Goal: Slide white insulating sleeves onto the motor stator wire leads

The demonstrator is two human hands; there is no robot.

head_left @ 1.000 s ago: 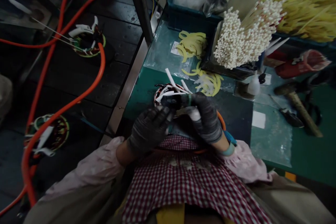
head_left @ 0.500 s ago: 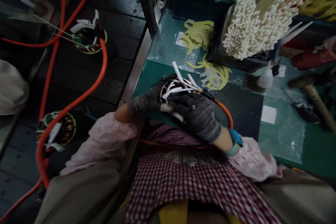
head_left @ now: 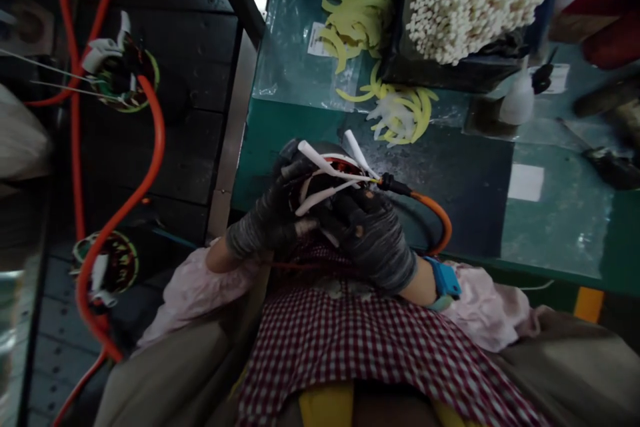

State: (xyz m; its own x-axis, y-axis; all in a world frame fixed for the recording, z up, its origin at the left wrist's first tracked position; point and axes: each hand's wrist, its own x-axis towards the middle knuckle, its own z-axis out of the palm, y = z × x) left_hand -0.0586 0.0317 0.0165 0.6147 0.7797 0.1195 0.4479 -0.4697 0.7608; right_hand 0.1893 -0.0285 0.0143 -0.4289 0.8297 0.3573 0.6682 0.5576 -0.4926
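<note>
A motor stator (head_left: pixel 344 164) with copper-red windings sits between my gloved hands at the table's near edge. My left hand (head_left: pixel 270 210) wraps round its left side, the fingers partly hidden behind it. On the near right side, my right hand (head_left: pixel 376 233) is closed against the stator with its fingers bent. White sleeves (head_left: pixel 318 159) stick out over the stator's top and run to thin wires. These wires meet a black cable end (head_left: pixel 393 183), which leads into an orange cable (head_left: pixel 434 210) curving down beside my right wrist.
Yellow curved strips (head_left: pixel 360 17) lie on clear plastic beyond my hands. A dark bin holds a bundle of white-tipped sticks (head_left: pixel 480 7). A white squeeze bottle (head_left: pixel 517 100) and white paper (head_left: pixel 526 182) lie to the right. More stators (head_left: pixel 125 83) and thick orange cables (head_left: pixel 157 127) are at left.
The stator has turned and tilted in my hands, and its white sleeves now point more to the left. My left hand has shifted round its side. The whole view has moved somewhat.
</note>
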